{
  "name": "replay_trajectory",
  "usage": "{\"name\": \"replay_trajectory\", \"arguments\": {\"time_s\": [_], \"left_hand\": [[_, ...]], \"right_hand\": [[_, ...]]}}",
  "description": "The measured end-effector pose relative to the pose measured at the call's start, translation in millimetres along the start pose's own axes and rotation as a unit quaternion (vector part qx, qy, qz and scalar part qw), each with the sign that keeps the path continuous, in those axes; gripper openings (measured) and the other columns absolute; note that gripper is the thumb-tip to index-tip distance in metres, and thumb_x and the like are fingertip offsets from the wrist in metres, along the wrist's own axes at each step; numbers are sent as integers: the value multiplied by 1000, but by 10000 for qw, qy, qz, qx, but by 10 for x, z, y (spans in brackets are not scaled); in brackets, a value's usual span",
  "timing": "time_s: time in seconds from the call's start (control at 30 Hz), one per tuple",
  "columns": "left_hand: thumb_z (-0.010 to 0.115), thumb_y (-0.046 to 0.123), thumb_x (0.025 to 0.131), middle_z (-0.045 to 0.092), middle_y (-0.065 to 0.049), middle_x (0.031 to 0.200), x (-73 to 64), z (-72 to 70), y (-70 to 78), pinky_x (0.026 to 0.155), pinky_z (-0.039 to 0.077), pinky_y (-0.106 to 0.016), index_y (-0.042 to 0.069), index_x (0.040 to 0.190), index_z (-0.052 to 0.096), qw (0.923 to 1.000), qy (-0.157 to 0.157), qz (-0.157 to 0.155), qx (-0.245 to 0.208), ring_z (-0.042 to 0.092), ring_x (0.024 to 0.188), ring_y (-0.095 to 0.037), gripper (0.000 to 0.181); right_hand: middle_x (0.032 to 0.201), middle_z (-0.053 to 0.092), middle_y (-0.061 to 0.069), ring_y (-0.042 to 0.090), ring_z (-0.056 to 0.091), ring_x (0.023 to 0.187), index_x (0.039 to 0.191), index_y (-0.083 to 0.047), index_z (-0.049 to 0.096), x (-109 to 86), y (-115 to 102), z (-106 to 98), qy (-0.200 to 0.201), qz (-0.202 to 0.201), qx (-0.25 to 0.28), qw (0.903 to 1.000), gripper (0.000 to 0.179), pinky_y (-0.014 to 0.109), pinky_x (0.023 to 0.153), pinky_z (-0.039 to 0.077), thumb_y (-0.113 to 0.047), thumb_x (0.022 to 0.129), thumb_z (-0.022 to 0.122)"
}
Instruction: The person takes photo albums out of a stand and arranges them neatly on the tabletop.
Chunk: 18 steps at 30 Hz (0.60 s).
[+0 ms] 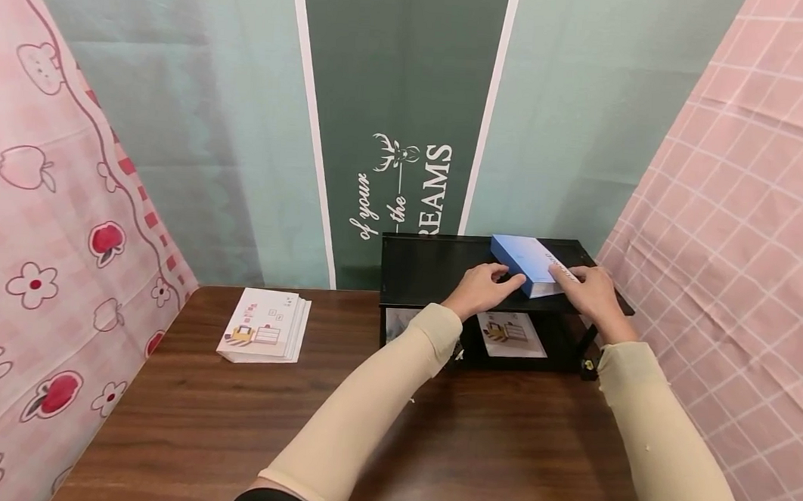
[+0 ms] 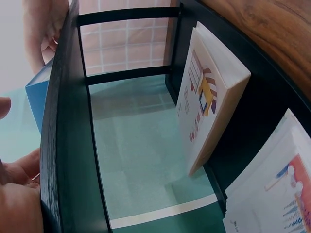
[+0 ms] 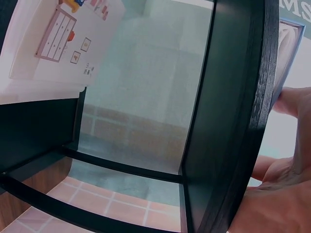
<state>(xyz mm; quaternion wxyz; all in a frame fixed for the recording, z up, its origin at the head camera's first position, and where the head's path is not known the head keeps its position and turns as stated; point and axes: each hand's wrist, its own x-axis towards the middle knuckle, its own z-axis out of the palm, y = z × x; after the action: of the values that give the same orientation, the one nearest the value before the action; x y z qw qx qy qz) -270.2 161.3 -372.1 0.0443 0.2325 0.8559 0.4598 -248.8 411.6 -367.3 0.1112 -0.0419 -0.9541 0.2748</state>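
Note:
A blue and white book (image 1: 523,261) lies slanted on the top board of a black two-tier rack (image 1: 434,271). My left hand (image 1: 481,286) is at its left side, thumb and forefinger spread along the blue spine and near front corner. On the right, my right hand (image 1: 593,294) lays its thumb over the cover near the front edge, the other fingers apart from the book. The left wrist view catches one blue corner of the book (image 2: 37,99) past the rack's edge. In the right wrist view the right thumb (image 3: 289,101) meets the book's edge.
On the rack's lower tier lie a white illustrated book (image 1: 511,336) and, left of it, another picture-covered item (image 1: 400,322). A stack of white illustrated books (image 1: 264,326) stands on the wooden table (image 1: 229,423) at left. Curtains (image 1: 231,120) surround the table.

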Motion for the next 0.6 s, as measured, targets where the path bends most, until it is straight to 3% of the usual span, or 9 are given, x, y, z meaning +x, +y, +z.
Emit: {"name": "replay_trajectory", "arguments": {"time_s": [0.27,0.6], "left_hand": [[59,58,106,63,-9,150,11,5,-24,111,54,-36,11,154,59,9999,93,-23,86,61,136,-21,68],[60,57,106,63,-9,150,-7,-3,-11,111,54,-35,11,155,59,9998,144,-49,113,61,136,-21,67]], "right_hand": [[137,56,42,57,53,126,132,18,64,8,7,46,221,-273,35,9994,78,69,106,45,-56,108,56],[141,55,39,55,53,128,132,16,65,2,-10,52,191,-142,167,9996,80,69,107,45,-59,106,58]]}}
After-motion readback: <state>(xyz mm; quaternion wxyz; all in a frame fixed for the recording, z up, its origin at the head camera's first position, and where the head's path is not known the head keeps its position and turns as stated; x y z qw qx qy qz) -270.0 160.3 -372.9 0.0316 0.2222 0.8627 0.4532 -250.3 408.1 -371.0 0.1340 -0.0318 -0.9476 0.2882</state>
